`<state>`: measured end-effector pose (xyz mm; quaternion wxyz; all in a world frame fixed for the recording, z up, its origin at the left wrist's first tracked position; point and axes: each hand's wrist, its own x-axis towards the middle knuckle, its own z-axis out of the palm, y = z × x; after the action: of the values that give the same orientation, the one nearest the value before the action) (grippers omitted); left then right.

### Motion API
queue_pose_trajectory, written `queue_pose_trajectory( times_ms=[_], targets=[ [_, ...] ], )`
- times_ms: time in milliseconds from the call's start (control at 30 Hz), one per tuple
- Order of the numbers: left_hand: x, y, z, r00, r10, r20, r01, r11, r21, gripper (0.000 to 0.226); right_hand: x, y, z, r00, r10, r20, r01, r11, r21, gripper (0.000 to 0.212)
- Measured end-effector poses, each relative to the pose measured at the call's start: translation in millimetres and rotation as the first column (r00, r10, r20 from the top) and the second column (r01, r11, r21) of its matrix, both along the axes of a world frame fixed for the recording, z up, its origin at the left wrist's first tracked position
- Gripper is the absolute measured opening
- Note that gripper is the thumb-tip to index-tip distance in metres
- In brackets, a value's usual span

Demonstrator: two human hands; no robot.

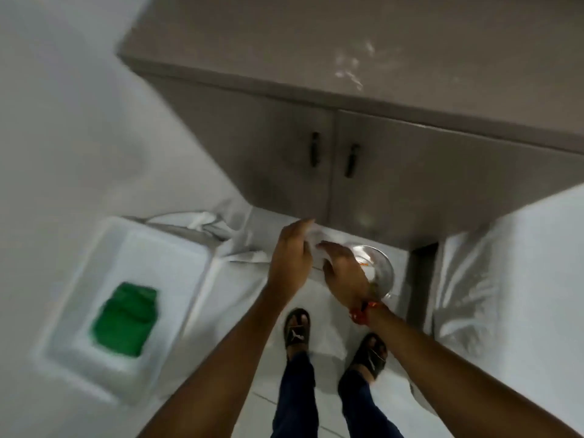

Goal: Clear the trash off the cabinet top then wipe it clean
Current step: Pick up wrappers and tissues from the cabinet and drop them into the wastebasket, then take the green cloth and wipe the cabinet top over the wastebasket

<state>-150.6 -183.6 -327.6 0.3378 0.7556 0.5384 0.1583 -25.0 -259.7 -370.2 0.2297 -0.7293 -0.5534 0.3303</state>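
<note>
The grey cabinet top (410, 33) runs across the upper part of the head view, with pale white smears (350, 69) on it. Below it, near the floor, my left hand (292, 257) and my right hand (344, 273) are close together around a crumpled white piece of trash (313, 245). Both seem to grip it, though blur hides the fingers. They hover over a round metal bin (380, 270) with scraps inside, which stands on the floor in front of the cabinet.
A white tray (104, 311) at the left holds a folded green cloth (124, 319). White sheeting (493, 279) covers things on both sides. Two cabinet doors with dark handles (333, 158) face me. My feet in black sandals (297, 330) stand on the pale floor.
</note>
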Motion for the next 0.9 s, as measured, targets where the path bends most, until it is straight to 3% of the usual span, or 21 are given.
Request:
queue_pose_trajectory(
  times_ms=[133, 233, 300, 367, 433, 533, 600, 767, 900],
  targets=[
    [-65.0, 16.8, 87.4, 0.985, 0.169, -0.016, -0.161, 0.96, 0.23, 0.036, -72.2, 53.1, 78.4, 0.97, 0.203, 0.135, -0.228, 0.953, 0.199, 0.045],
    [-124.6, 15.6, 131.4, 0.922, 0.388, -0.005, -0.36, 0.859, 0.365, 0.028, -127.3, 76.6, 125.3, 0.889, 0.386, 0.246, -0.45, 0.835, 0.317, 0.045],
    [-172.2, 4.5, 143.9, 0.834, 0.551, -0.036, -0.503, 0.784, 0.364, 0.029, -158.4, 80.8, 144.6, 0.802, 0.499, 0.328, -0.595, 0.716, 0.366, 0.046],
    [-218.5, -12.9, 142.6, 0.738, 0.659, -0.143, -0.608, 0.742, 0.281, 0.033, -181.8, 79.2, 156.7, 0.696, 0.585, 0.416, -0.713, 0.631, 0.305, 0.049],
    [-254.2, -34.9, 130.5, 0.698, 0.647, -0.307, -0.635, 0.757, 0.153, 0.042, -198.6, 73.7, 160.5, 0.61, 0.659, 0.44, -0.784, 0.582, 0.215, 0.052],
    [-278.6, -68.2, 99.5, 0.711, 0.422, -0.562, -0.54, 0.84, -0.052, 0.085, -205.6, 63.9, 154.7, 0.537, 0.718, 0.443, -0.829, 0.546, 0.12, 0.053],
    [-283.9, -79.4, 80.4, 0.711, 0.324, -0.624, -0.475, 0.876, -0.087, 0.102, -201.1, 60.2, 148.8, 0.502, 0.725, 0.472, -0.848, 0.519, 0.106, 0.052],
    [-280.5, -62.8, 72.4, 0.668, 0.398, -0.629, -0.502, 0.864, 0.013, 0.092, -178.7, 59.2, 135.3, 0.496, 0.726, 0.477, -0.854, 0.508, 0.115, 0.052],
    [-271.6, -44.9, 75.9, 0.651, 0.483, -0.586, -0.566, 0.823, 0.048, 0.067, -167.9, 61.4, 128.4, 0.482, 0.741, 0.466, -0.856, 0.512, 0.071, 0.053]
  ],
)
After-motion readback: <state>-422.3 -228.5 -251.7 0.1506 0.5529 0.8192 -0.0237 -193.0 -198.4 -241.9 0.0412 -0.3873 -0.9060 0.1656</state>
